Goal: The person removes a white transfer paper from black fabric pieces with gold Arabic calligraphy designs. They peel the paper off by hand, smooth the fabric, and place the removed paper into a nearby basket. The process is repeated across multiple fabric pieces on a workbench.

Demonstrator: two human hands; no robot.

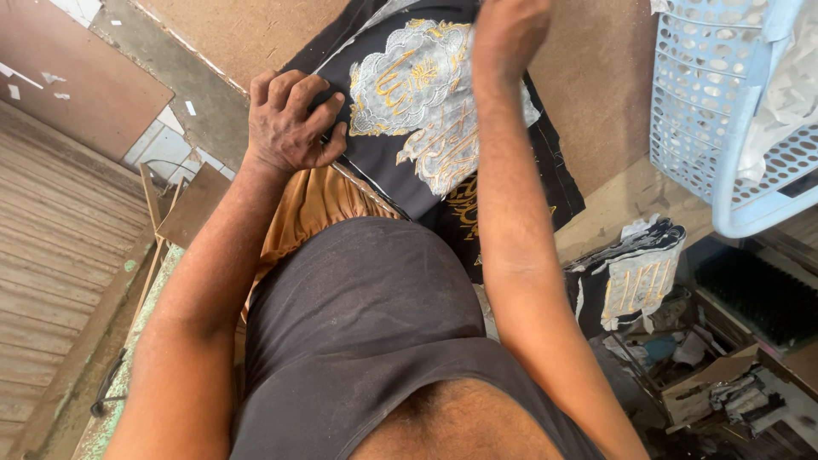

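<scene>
My left hand [290,123] pinches the edge of the black cloth with gold and silver embroidery [434,111], spread flat on the brown desk [596,77]. My right hand [509,30] presses its top; whether those fingers grip, I cannot tell. Tugging unevenly might pucker the stitching.

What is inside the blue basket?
White crumpled sheets, like paper or backing, show inside the blue basket through its holes and top. Anything deeper is hidden by the sheets.

Left hand [288,123] curled, knuckles up; right hand [509,34] raised, forearm extended.
</scene>
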